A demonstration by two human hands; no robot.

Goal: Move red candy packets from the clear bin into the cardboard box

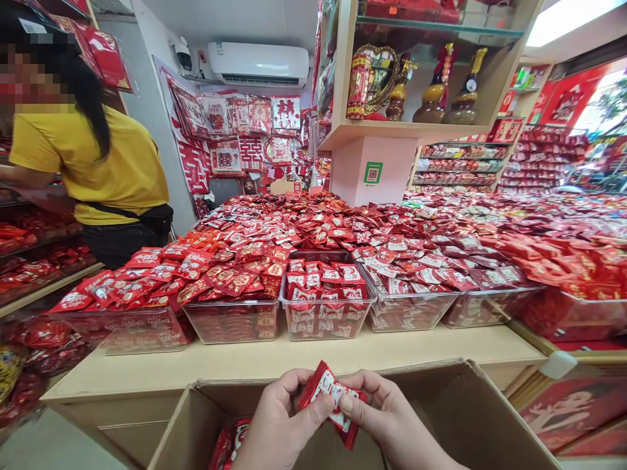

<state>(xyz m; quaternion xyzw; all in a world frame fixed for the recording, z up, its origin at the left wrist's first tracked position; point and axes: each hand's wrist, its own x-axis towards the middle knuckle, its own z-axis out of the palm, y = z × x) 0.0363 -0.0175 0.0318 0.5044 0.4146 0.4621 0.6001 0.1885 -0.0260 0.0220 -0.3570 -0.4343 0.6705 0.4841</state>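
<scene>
— Across the whole shop, what fills the view?

— Red packets, heaped over a long counter (274,359) that runs from left to right. Along its front edge stands a row of clear bins (326,313), side by side and touching, each piled with those packets; the middle one is filled less high than its neighbours.

— And behind the heap?

— A pink pillar (377,166) with a small green code sticker, and above it a shelf (406,127) holding gourd-shaped bottles. On the back wall, an air conditioner (258,64) hangs over red paper decorations.

— Anyone else there?

— At far left a person in a yellow shirt (98,163) stands turned toward the side shelves, well apart from the wearer's hands.

— What lies nearest the camera?

— An open cardboard box (465,411), below the counter's edge. A few red packets (230,444) show inside, at lower left.

— And the hands?

— Both are over the box. The left hand (279,424) and the right hand (386,418) meet on one small stack (330,398) of red-and-white packets, held tilted. Each hand is closed on it, thumb on top and fingers curled beneath, the left pinching its near-left end, the right gripping its right side.
</scene>
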